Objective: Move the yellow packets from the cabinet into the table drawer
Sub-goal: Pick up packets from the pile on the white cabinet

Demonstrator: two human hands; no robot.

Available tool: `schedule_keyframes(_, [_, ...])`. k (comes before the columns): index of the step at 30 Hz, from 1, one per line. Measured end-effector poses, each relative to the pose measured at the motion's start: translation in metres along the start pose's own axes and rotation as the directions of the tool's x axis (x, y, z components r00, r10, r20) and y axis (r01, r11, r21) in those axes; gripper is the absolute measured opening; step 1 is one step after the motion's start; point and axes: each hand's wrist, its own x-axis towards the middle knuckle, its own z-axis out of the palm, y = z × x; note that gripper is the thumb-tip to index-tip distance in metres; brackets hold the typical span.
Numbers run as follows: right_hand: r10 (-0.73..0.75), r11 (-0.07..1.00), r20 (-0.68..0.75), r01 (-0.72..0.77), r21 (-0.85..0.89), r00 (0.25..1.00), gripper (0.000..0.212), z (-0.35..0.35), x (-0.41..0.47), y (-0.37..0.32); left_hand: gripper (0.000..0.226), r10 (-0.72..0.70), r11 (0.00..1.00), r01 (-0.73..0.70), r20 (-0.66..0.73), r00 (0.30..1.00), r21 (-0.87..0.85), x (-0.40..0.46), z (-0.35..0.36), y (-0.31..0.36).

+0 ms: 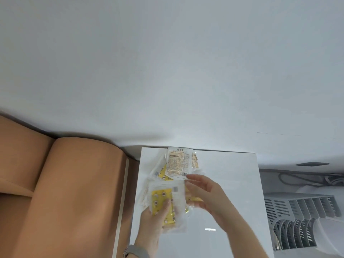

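Note:
Several yellow packets in clear wrappers lie on a white cabinet top [223, 183]. My left hand [154, 220] holds one yellow packet [163, 203] from below, thumb across its front. My right hand [206, 192] reaches in from the right with straight fingers, touching the edge of that packet and covering another yellow packet [193, 199]. A pale packet with printed text [178, 164] lies face up at the back of the pile, and a further yellow one [164, 174] sticks out under it.
A tan padded headboard or sofa back [65, 192] stands to the left of the cabinet. A grey slatted plastic rack [301, 216] and some cables [301, 180] sit lower right. A white wall [167, 71] fills the upper view.

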Motion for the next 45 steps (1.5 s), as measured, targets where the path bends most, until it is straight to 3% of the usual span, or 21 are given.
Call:
schedule_keyframes(2, [-0.111, 0.973, -0.267, 0.05, -0.226, 0.957, 0.035, 0.017, 0.019, 0.026, 0.023, -0.019, 0.998, 0.012, -0.11, 0.994, -0.063, -0.003, -0.006, 0.002])
schedule_keyframes(3, [-0.176, 0.922, -0.305, 0.048, -0.385, 0.936, 0.044, 0.025, 0.027, 0.043, 0.022, -0.032, 0.996, 0.019, -0.144, 0.989, -0.092, -0.003, -0.01, 0.001])
schedule_keyframes(5, [-0.22, 0.782, -0.236, 0.027, -0.623, 0.946, 0.073, 0.036, 0.042, 0.08, 0.023, -0.07, 0.987, 0.041, -0.191, 0.979, -0.153, -0.004, -0.016, -0.001])
schedule_keyframes(7, [-0.167, 0.647, -0.213, -0.056, -0.761, 0.963, 0.091, 0.044, 0.049, 0.107, 0.024, -0.098, 0.979, 0.053, -0.226, 0.969, -0.196, -0.005, -0.021, -0.003])
schedule_keyframes(9, [-0.182, 0.565, -0.267, -0.122, -0.816, 0.946, 0.092, 0.047, 0.051, 0.12, 0.026, -0.106, 0.978, 0.053, -0.261, 0.959, -0.202, -0.005, -0.026, -0.008])
schedule_keyframes(11, [-0.224, 0.564, -0.317, -0.143, -0.813, 0.922, 0.088, 0.049, 0.053, 0.121, 0.035, -0.067, 0.986, 0.023, -0.267, 0.961, -0.165, -0.005, -0.032, -0.013])
schedule_keyframes(16, [-0.194, 0.492, -0.319, -0.189, -0.85, 0.928, 0.076, 0.048, 0.063, 0.112, 0.08, 0.105, 0.992, -0.12, -0.269, 0.957, -0.041, -0.008, -0.038, -0.014])
schedule_keyframes(22, [-0.097, 0.684, -0.216, -0.093, -0.724, 0.972, 0.036, 0.034, 0.059, 0.102, 0.017, 0.188, 0.969, -0.142, -0.228, 0.955, 0.204, -0.004, -0.042, -0.02])
schedule_keyframes(27, [0.062, 0.815, -0.064, -0.087, -0.572, 0.996, 0.019, 0.007, 0.033, 0.083, 0.027, 0.141, 0.97, -0.096, -0.192, 0.971, 0.223, -0.004, -0.033, -0.019])
schedule_keyframes(31, [0.153, 0.951, -0.064, -0.164, -0.262, 0.986, 0.019, -0.001, 0.009, 0.062, 0.014, -0.024, 0.992, 0.041, -0.138, 0.99, 0.123, -0.007, -0.021, -0.012])
schedule_keyframes(34, [0.114, 0.989, 0.035, -0.117, 0.089, 0.993, 0.024, 0.009, -0.003, 0.047, 0.047, -0.102, 0.994, 0.108, -0.143, 0.984, 0.032, -0.011, -0.012, -0.005])
schedule_keyframes(36, [0.086, 0.968, 0.085, -0.103, 0.228, 0.993, 0.03, 0.02, -0.004, 0.041, 0.061, -0.117, 0.991, 0.11, -0.091, 0.989, -0.079, -0.008, -0.008, -0.004])
schedule_keyframes(40, [0.056, 0.99, 0.01, -0.057, 0.128, 0.998, 0.046, 0.045, 0.003, 0.039, 0.061, -0.079, 0.984, 0.089, 0.074, 0.994, -0.152, -0.013, 0.0, 0.008])
schedule_keyframes(45, [0.032, 0.998, -0.001, -0.032, -0.063, 0.999, 0.026, 0.064, 0.011, 0.033, 0.049, 0.011, 0.998, -0.012, -0.025, 1.0, -0.054, -0.007, -0.001, 0.021])
